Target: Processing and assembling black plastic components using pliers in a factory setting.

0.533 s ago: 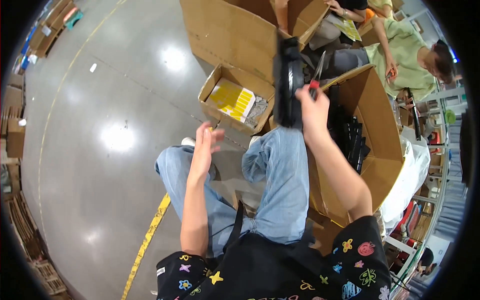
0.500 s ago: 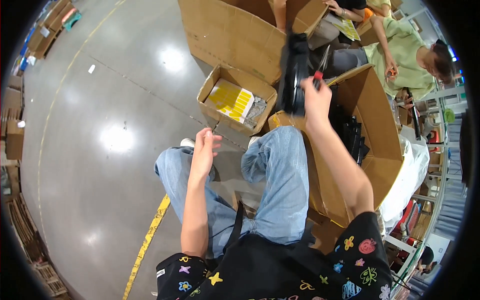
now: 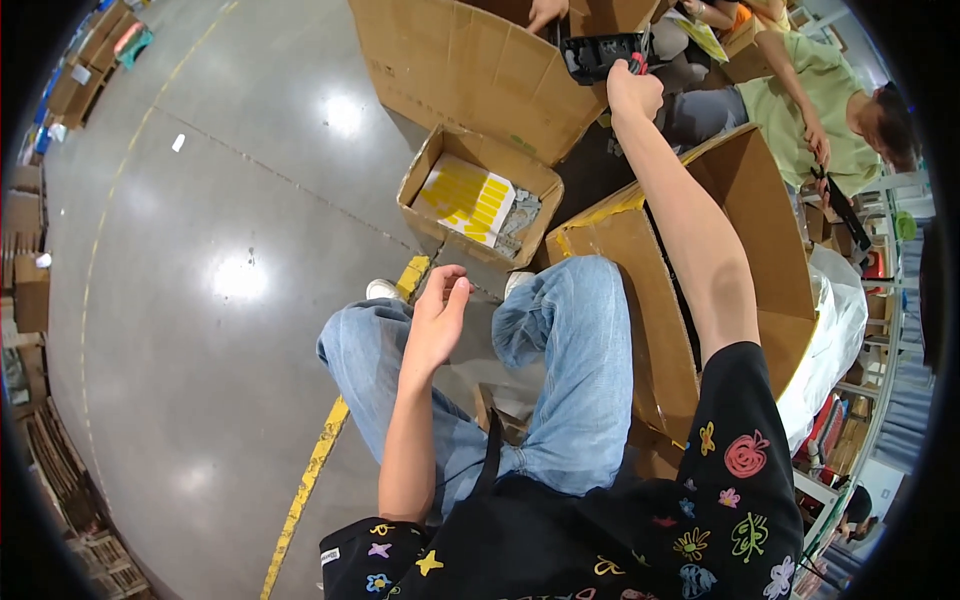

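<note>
My right hand is stretched far forward, gripping a black plastic housing at its near end. A red-handled tool is in the same hand; its metal tip cannot be made out now. The housing is over the opening of a tall cardboard box, with its hollow inner side showing. Close to it is another person's hand. My left hand hovers above my knees, fingers loosely bent and apart, holding nothing.
A small carton with a yellow-and-white sheet and grey bits stands before my knees. An open cardboard box lies under my right arm. At the right, a person in light green holds a long black part. Yellow tape marks the floor.
My right hand has moved forward from above the open box, carrying the black housing and tool to the tall box. The housing has turned from upright to crosswise. My left hand shifted slightly right.
</note>
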The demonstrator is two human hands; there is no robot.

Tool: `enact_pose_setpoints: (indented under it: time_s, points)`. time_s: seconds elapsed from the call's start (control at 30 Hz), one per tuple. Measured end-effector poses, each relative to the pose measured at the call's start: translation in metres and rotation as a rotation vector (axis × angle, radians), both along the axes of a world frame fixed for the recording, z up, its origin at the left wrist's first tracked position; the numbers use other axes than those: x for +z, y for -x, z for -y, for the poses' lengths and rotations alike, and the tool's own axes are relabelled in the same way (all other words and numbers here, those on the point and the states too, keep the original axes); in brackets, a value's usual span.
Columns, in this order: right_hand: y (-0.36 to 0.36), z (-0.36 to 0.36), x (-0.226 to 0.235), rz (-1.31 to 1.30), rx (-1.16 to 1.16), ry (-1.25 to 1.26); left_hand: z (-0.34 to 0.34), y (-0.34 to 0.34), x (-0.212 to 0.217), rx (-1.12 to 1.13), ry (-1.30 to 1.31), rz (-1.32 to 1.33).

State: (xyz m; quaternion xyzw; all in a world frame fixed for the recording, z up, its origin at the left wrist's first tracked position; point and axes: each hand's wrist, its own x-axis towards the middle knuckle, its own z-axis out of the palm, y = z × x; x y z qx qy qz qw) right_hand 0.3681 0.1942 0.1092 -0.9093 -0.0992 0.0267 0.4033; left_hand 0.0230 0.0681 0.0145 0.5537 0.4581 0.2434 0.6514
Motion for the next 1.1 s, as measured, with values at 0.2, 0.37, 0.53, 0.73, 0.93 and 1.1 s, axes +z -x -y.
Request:
enact_pose_setpoints:
  time_s: [0.2, 0.37, 0.53, 0.73, 0.93, 1.1]
  points:
    - [-0.005, 0.001, -0.001, 0.021, 0.048, 0.008, 0.005, -0.005, -0.004, -0.079, -0.07, -0.073]
    - [-0.013, 0.008, -0.007, 0.04, 0.12, -0.01, 0.01, -0.009, -0.005, -0.095, -0.068, -0.086]
    - [-0.006, 0.016, -0.009, 0.046, 0.131, -0.065, 0.011, -0.006, -0.003, -0.119, -0.063, -0.128]
    - [-0.02, 0.033, -0.034, 0.143, 0.326, -0.262, 0.015, -0.011, -0.004, -0.143, -0.078, -0.157]
    - [-0.028, 0.067, -0.037, 0.347, 0.515, -0.429, 0.015, -0.013, -0.014, -0.207, -0.064, -0.188]
    - [-0.079, 0.173, -0.034, 0.381, 0.495, -0.497, 0.013, -0.009, -0.008, -0.171, -0.077, -0.263]
